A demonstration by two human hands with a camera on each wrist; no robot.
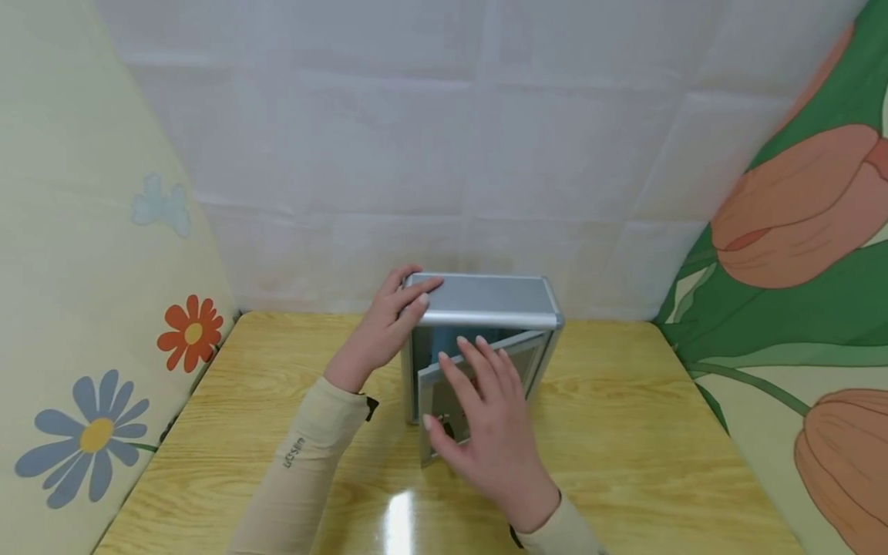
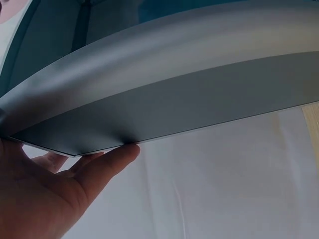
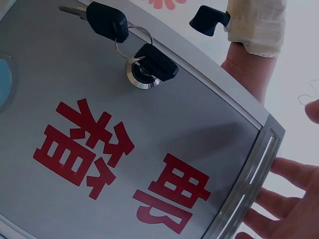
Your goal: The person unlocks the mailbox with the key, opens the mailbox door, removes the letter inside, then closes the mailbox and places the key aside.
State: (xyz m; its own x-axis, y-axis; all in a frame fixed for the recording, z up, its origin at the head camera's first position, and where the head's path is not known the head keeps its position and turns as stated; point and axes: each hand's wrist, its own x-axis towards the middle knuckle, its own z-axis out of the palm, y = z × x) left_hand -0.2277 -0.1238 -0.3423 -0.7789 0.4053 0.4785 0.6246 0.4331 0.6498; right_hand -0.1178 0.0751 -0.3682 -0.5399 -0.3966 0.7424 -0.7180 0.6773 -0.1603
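A silver-grey metal mailbox [image 1: 486, 293] stands upright on the wooden table, its front door [image 3: 149, 114] ajar. My left hand [image 1: 378, 331] holds the box's top left corner, with fingers lying on the top and others over the edge; the left wrist view shows this hand [image 2: 65, 189] at the rim. In front of the door, my right hand [image 1: 492, 424] has its fingers spread at the door's upper edge and the thumb apart. Red characters mark the door. One black-headed key [image 3: 157, 62] sits in the lock, and a second key [image 3: 107, 21] hangs from its ring.
The wooden tabletop [image 1: 624, 432] extends around the box. Behind it hangs a creased white cloth [image 1: 416, 154]. Flower-printed panels stand at the left [image 1: 90, 270] and right [image 1: 784, 308]. Something blue [image 2: 184, 11] shows inside the mailbox.
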